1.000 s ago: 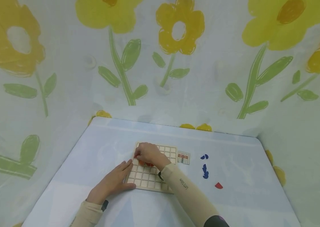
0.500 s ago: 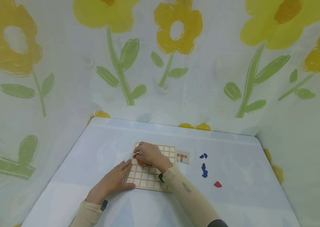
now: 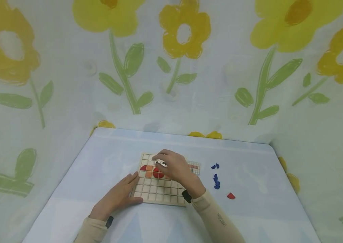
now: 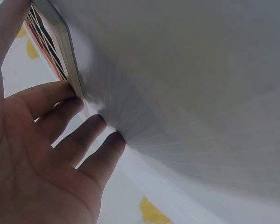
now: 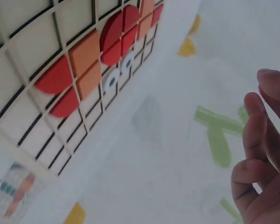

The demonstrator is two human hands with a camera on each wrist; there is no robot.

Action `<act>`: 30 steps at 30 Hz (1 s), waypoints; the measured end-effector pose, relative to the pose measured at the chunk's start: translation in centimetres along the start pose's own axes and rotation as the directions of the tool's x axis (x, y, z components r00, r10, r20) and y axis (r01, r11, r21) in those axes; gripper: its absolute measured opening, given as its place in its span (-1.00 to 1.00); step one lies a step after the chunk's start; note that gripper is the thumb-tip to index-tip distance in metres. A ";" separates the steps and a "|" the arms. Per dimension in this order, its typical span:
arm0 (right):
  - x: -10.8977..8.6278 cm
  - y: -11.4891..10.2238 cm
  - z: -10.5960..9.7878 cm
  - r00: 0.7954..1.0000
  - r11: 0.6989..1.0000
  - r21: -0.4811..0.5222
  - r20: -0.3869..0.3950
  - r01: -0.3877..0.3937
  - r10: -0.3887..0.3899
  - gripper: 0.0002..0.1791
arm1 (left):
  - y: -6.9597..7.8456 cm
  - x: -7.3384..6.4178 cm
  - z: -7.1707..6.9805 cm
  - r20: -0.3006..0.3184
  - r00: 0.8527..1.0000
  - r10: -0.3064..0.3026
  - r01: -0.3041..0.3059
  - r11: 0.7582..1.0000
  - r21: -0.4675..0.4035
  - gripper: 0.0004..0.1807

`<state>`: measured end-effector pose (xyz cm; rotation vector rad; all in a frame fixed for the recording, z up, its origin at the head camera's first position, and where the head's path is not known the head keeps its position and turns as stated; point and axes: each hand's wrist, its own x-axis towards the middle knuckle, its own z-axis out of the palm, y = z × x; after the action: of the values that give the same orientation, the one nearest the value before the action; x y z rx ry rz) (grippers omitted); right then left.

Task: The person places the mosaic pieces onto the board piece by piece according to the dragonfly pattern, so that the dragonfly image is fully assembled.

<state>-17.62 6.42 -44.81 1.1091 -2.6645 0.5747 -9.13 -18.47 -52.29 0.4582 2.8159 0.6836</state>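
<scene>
A wooden grid board [image 3: 161,191] lies on the table with flat red and orange pieces in its cells. Four-part red circle [image 5: 116,37] sits mid-row, flanked by orange squares [image 5: 85,65]. Two eye pieces [image 5: 112,80] lie beside the circle. At the row's left end is a red quarter piece [image 3: 143,167]; two more red quarters [image 5: 65,103] lie at the other end. My right hand [image 3: 174,167] hovers over the board, fingers loosely bent, holding nothing. With fingers spread, my left hand [image 3: 119,194] touches the board's left edge; its fingertips [image 4: 115,137] show near the underside.
Right of the board lies a small pattern card [image 3: 196,168], partly behind my right hand. Further right are blue curved pieces [image 3: 215,166], a cluster of blue pieces [image 3: 216,182] and a red quarter [image 3: 230,195]. Flower-printed cloth walls [image 3: 214,101] surround the table.
My right hand has let go of the red quarter at the board's left end and moved right, uncovering the red circle and orange squares. My left hand has stayed at the board's edge.
</scene>
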 end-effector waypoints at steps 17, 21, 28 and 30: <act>-10.7 5.1 -4.5 0.975 0.999 0.029 -0.221 0.030 -0.023 -0.54 | 0.5 0.0 0.2 0.007 1.000 -0.029 0.029 1.000 -0.008 0.07; -14.0 7.1 -4.9 0.982 0.999 -0.022 -0.186 -0.031 0.027 -0.53 | 0.5 0.0 0.2 0.015 0.999 -0.041 0.041 0.999 0.005 0.08; -19.1 10.5 -5.8 0.983 0.982 -0.112 -0.117 -0.154 0.141 -0.52 | 0.8 -0.1 -0.2 0.011 0.999 -0.045 0.045 0.999 0.001 0.07; -20.4 11.2 -6.2 0.979 0.972 -0.125 -0.072 -0.197 0.189 -0.50 | 0.8 -0.1 -0.3 0.012 0.999 -0.042 0.042 0.999 -0.003 0.07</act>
<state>-11.19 29.22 -48.93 0.7906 -2.7312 0.4476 -8.90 -17.97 -51.60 0.4002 2.8039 0.6751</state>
